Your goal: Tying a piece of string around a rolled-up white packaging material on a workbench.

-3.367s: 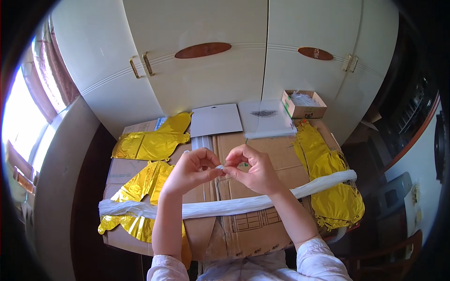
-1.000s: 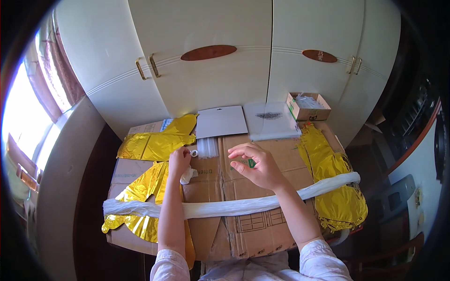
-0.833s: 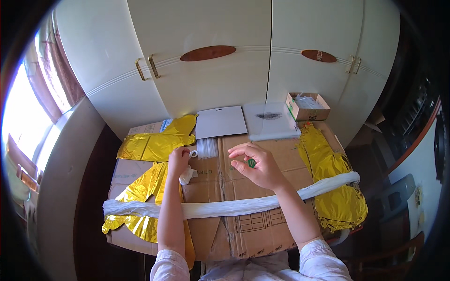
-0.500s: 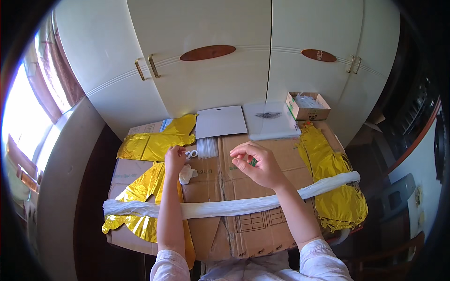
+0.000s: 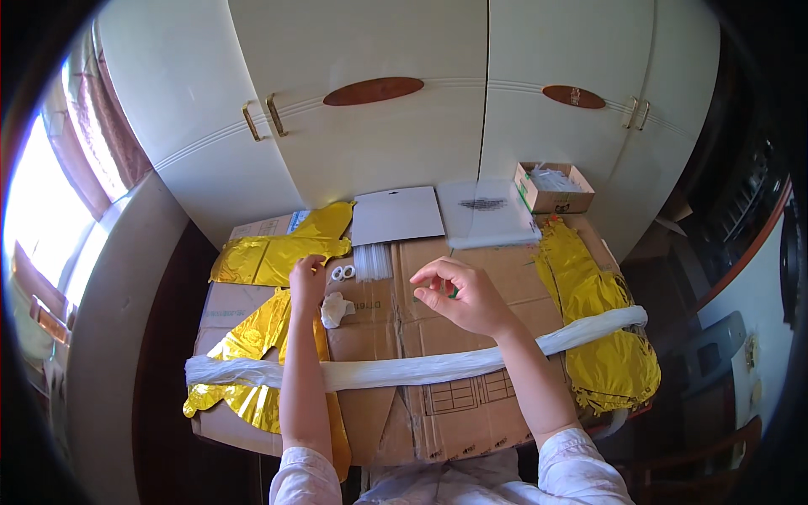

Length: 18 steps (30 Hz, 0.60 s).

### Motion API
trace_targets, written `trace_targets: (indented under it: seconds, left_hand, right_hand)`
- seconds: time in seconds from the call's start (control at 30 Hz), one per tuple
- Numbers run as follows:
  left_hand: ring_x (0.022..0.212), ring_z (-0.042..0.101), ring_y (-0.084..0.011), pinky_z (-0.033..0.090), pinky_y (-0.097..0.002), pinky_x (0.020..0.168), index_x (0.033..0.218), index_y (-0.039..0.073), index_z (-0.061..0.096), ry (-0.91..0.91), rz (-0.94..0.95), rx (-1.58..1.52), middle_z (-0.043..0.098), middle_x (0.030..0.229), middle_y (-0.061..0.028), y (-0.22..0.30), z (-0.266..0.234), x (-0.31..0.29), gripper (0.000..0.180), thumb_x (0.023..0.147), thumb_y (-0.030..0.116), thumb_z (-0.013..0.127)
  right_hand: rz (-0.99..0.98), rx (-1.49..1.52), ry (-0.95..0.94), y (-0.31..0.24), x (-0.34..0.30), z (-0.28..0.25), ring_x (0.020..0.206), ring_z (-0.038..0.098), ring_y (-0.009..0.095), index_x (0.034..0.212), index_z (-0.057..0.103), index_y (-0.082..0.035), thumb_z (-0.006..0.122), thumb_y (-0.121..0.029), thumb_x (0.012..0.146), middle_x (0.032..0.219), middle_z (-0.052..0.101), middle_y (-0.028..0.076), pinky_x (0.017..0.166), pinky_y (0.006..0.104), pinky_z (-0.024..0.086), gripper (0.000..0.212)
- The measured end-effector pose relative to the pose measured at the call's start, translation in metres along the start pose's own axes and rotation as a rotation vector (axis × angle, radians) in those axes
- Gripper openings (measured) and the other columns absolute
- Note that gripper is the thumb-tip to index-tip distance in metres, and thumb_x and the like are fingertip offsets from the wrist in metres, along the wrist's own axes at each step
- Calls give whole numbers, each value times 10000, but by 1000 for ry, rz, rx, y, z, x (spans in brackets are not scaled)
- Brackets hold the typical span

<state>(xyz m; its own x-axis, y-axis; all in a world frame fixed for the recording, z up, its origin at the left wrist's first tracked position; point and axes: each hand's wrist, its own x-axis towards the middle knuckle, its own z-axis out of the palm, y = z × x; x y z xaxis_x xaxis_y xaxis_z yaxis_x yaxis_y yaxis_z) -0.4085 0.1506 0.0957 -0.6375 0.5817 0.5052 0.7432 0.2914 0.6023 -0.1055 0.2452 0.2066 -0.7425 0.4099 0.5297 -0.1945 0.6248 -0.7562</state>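
Note:
My left hand (image 5: 307,280) is raised above the left half of the cardboard, its fingers drawn together. Whatever it pinches, if anything, is hidden. My right hand (image 5: 465,296) hovers over the middle, fingers curled toward the thumb. A small green patch shows between them, and I cannot tell whether it is held or print on the cardboard. Next to my left hand lie two small white rings (image 5: 342,273) and a crumpled white wad (image 5: 336,310). Beneath both forearms a long whitish bundle of thin film strips (image 5: 412,370) stretches across the cardboard (image 5: 362,429).
Gold foil pieces (image 5: 282,259) lie at the left, and more gold foil (image 5: 593,290) at the right. Behind my hands are clear thin sticks (image 5: 372,262), a grey-white board (image 5: 397,217) and a clear plastic sheet (image 5: 488,220). An open box (image 5: 562,200) stands back right, before cabinets (image 5: 379,151).
My left hand has shifted slightly left, farther from the white rings. My right hand stays nearly in place, with its fingers still curled.

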Motion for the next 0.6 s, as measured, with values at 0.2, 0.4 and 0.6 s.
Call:
trace_targets:
  seconds: [0.2, 0.4, 0.6]
  left_hand:
    - [811, 633, -310, 493, -384, 746, 908, 45, 672, -145, -156, 182, 653, 833, -184, -7, 1, -4, 221, 748, 124, 542]
    - [785, 640, -310, 495, -375, 748, 914, 28, 665, -218, -206, 24, 661, 794, -167, -10, 7, -3, 231, 748, 134, 544]
    - [790, 640, -315, 495, -381, 743, 940, 47, 662, -216, -204, 82, 661, 799, -171, 5, -2, -3, 248, 746, 141, 540]
  right_hand:
    - [8, -22, -18, -1, 0, 0, 628, 565, 121, 893, 620, -55, 643, -167, 809, 790, 615, 46, 550, 248, 448, 142]
    - [36, -11, -32, -1, 0, 0, 672, 550, 86, 898, 639, -64, 651, -154, 820, 799, 623, 8, 588, 218, 433, 119]
    - [42, -17, -38, -2, 0, -1, 668, 552, 88, 899, 639, -61, 654, -148, 817, 797, 622, 11, 590, 220, 436, 120]
